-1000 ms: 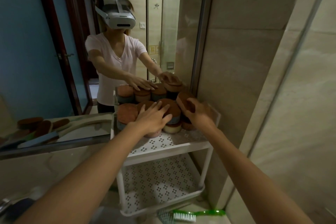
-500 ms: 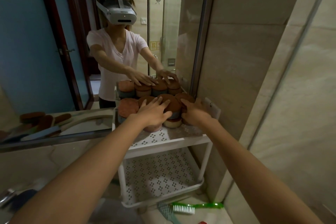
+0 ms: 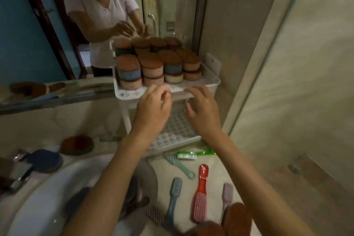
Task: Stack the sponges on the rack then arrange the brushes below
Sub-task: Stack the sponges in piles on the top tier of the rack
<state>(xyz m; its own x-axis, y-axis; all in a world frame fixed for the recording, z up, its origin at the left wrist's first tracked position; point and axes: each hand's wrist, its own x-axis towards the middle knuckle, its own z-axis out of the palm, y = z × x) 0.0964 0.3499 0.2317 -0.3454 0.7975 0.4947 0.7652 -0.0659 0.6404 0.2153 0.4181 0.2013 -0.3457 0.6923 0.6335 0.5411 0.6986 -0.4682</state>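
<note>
Round sponges [image 3: 151, 67] with brown tops stand in stacks of two on the top shelf of a white two-tier rack [image 3: 126, 94]. The lower shelf [image 3: 172, 136] holds nothing. My left hand [image 3: 153, 109] and my right hand [image 3: 203, 111] hover in front of the rack, below the top shelf, both empty with fingers loosely curled. Brushes lie on the counter nearer me: a green one [image 3: 193, 154], a teal one [image 3: 178, 165], a red one [image 3: 200, 195], a blue-grey one [image 3: 173, 197] and a lilac one [image 3: 227, 196].
A mirror [image 3: 57, 30] behind the rack reflects a person and the sponges. A white basin [image 3: 38, 201] lies lower left. A brown oval sponge [image 3: 77, 144] and a dark blue one [image 3: 46, 161] rest beside it. A tiled wall [image 3: 287, 82] closes the right side.
Both hands have come off the sponge stacks and drawn back toward me, now empty. The view has tilted down, bringing the brushes on the counter into sight.
</note>
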